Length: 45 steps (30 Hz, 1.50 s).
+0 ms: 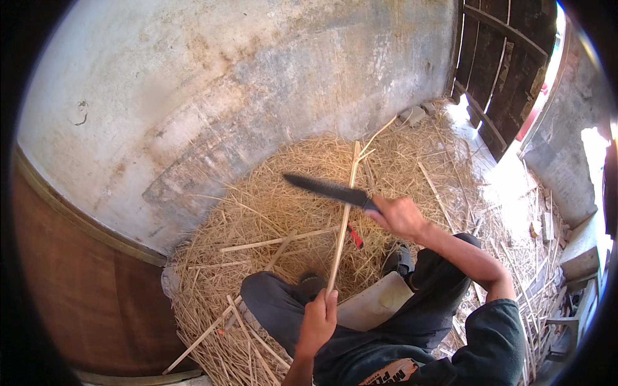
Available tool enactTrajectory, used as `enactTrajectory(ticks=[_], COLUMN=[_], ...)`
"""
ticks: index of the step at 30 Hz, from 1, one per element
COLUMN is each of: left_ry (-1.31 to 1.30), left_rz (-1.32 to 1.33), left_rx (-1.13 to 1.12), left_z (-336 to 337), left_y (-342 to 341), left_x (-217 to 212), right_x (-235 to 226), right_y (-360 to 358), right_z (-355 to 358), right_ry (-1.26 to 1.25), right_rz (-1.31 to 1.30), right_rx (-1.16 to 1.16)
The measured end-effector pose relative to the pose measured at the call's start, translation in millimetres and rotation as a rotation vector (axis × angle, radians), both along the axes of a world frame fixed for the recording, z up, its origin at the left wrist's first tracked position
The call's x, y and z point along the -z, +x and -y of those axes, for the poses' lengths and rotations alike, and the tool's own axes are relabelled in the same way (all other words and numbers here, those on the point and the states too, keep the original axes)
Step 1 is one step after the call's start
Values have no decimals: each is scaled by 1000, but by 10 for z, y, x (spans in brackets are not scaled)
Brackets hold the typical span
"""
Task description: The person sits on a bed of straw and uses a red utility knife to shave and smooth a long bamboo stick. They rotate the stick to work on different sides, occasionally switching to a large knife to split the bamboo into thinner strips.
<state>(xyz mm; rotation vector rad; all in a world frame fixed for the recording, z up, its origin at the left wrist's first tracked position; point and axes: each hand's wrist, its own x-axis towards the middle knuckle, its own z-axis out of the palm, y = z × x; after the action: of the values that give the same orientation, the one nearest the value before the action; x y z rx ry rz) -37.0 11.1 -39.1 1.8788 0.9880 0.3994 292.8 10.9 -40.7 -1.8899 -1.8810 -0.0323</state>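
My left hand [316, 323] is closed around the lower end of a long, pale bamboo strip [339, 248], which slants up and away from me. Thin slivers [368, 152] curl off its far end. In my right hand [400, 217] is the handle of a machete [325, 188], its dark, broad blade pointing left and lying across the strip. The blade looks slightly blurred. A small red-and-black tool [355, 237] lies on the shavings just beyond my knees, partly behind the strip; I cannot make out its kind.
Deep straw-like shavings [290, 161] cover the floor, with loose strips [273, 240] on top. A stained wall [257, 83] rises ahead, a brown panel [84, 270] stands left, and a wooden plank door [496, 71] is at the far right. A pale block [375, 302] sits between my legs.
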Motion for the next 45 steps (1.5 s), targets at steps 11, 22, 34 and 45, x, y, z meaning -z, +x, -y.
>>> enactTrajectory(ticks=[11, 22, 34, 45], left_ry=[79, 106, 110, 144], left_rz=[-81, -145, -128, -101], left_rx=[-40, -58, -41, -26], left_z=[3, 31, 78, 72], left_y=[-151, -124, -48, -142], left_x=[169, 130, -8, 84], right_x=[136, 301, 551, 293], right_y=[396, 388, 112, 298], right_z=[-250, -341, -188, -246], right_ry=[-175, -297, 2, -188], right_rz=[90, -705, 240, -388], right_rx=[245, 47, -130, 237])
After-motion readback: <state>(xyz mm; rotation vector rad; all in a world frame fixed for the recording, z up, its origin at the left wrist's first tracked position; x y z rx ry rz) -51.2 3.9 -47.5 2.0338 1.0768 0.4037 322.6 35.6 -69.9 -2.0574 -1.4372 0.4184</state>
